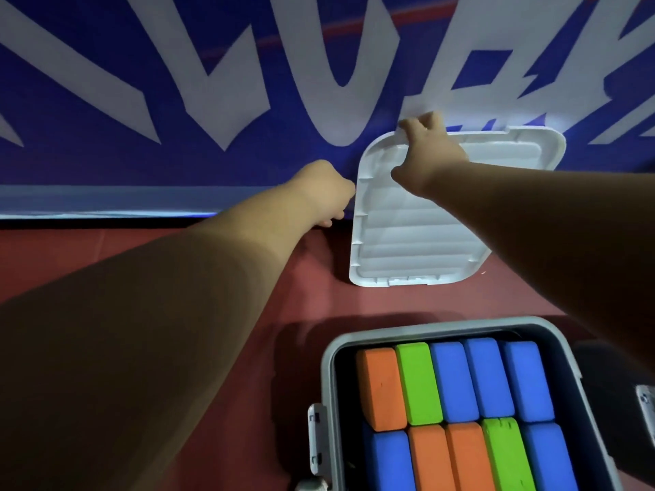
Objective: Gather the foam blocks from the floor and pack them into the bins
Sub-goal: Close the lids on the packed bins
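The foam blocks (457, 402) sit packed on edge in two tight rows, orange, green and blue, filling the grey bin (328, 366) down at 5 o'clock; no loose blocks show on the floor from here, so I'd say this bin is ready to close. Its white lid (407, 249) stands at 12 o'clock from the bin, well apart from it, tilted back with its ribbed underside facing us and its bottom edge on the red floor (301, 295). The right hand (430, 154) is clamped on the lid's top rim, fingers hooked over the back and thumb on the inside. The left hand (326, 193) is curled against the lid's 9 o'clock edge, but I can't tell whether it has a hold or merely touches. That's the worry: lifted by one corner, the lid could swing or slip and drop on the blocks. It could also come down skewed on the rim, or a block standing proud might stop it seating. The side latch (316, 437) at 8 o'clock must stay clear. The blue banner wall (177, 101) blocks anything beyond 12 o'clock, while the floor from 6 to 9 o'clock gives room to draw the lid back.
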The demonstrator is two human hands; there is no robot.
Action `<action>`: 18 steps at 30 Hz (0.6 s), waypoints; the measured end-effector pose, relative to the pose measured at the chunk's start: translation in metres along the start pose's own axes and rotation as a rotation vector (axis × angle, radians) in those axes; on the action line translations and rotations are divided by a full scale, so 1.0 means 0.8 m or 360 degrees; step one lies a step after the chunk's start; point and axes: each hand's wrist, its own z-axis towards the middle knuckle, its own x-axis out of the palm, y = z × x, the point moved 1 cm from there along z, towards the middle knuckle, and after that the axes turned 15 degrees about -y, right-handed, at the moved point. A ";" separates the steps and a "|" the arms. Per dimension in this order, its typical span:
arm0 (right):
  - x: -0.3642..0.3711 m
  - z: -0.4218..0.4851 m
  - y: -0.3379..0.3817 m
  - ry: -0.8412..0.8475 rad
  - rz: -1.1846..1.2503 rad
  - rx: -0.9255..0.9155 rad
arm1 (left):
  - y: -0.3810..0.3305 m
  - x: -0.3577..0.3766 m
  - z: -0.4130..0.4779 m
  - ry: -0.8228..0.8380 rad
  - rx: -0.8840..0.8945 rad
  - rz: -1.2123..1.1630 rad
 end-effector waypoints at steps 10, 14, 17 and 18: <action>-0.009 -0.126 -0.021 0.0141 -0.0107 -0.0395 | 0.097 0.040 -0.029 -0.0066 0.0001 0.0286; -0.030 -0.174 -0.054 0.0121 0.0129 -0.0360 | 0.101 0.072 -0.073 0.0131 0.0205 0.0416; -0.067 -0.193 -0.102 0.0049 0.0382 -0.0282 | 0.088 0.095 -0.106 0.0082 0.0349 0.0415; -0.085 -0.206 -0.130 0.0050 0.0471 -0.0269 | 0.081 0.113 -0.126 0.0081 0.0432 0.0374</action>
